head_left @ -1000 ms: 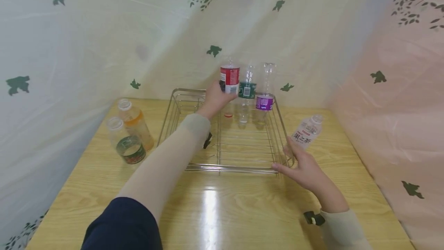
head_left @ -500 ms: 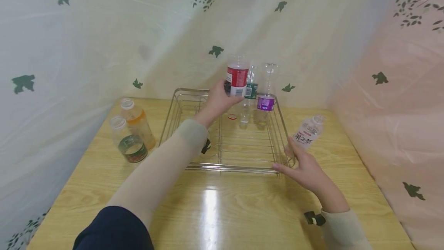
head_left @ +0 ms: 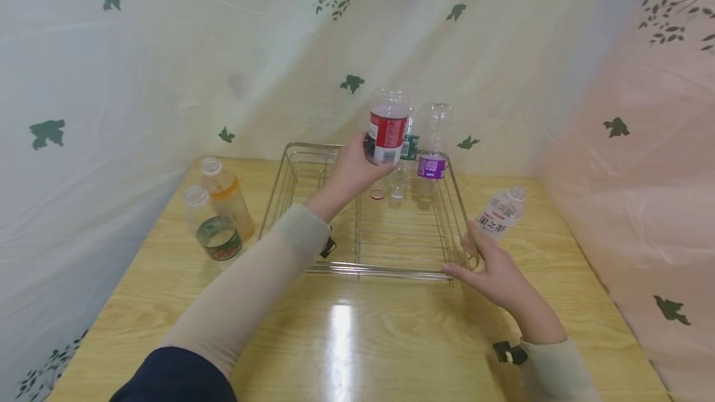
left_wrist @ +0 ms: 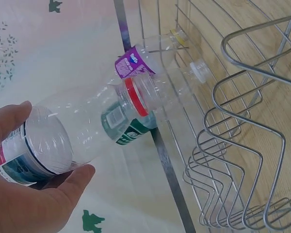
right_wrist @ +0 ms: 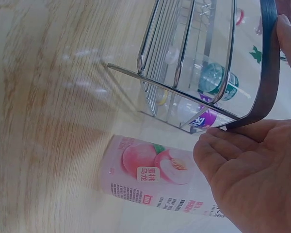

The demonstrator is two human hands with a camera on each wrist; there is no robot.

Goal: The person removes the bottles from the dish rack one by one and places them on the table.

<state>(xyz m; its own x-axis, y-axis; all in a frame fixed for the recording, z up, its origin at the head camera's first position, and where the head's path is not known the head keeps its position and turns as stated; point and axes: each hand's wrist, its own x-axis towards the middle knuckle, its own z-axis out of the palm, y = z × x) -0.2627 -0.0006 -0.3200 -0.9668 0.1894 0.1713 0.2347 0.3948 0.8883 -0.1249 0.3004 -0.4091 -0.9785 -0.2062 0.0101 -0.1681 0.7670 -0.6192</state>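
My left hand (head_left: 353, 171) grips a clear plastic bottle (head_left: 388, 135) with a red label by its base end. The bottle is tilted, neck down, over the back of a wire rack (head_left: 385, 273). In the left wrist view its neck with a red ring (left_wrist: 137, 97) points at the rack; whether it touches cannot be told. Behind it, a green-labelled bottle (head_left: 411, 146) and a purple-labelled bottle (head_left: 432, 167) stand neck down in the rack. My right hand (head_left: 497, 279) holds the rack's near right corner between thumb and fingers, beside a peach-pictured drink bottle (right_wrist: 155, 170).
Two bottles stand left of the rack: one green-labelled (head_left: 219, 237), one with an orange band (head_left: 228, 194). Zigzag wire dividers (left_wrist: 233, 111) line part of the rack. A leaf-and-bird patterned sheet (head_left: 251, 48) hangs behind the wooden table (head_left: 290, 334).
My left hand has moved the red-labelled bottle to the right and slightly lower, so it now partly covers the green-labelled bottle. My right hand has stayed at the rack's corner.
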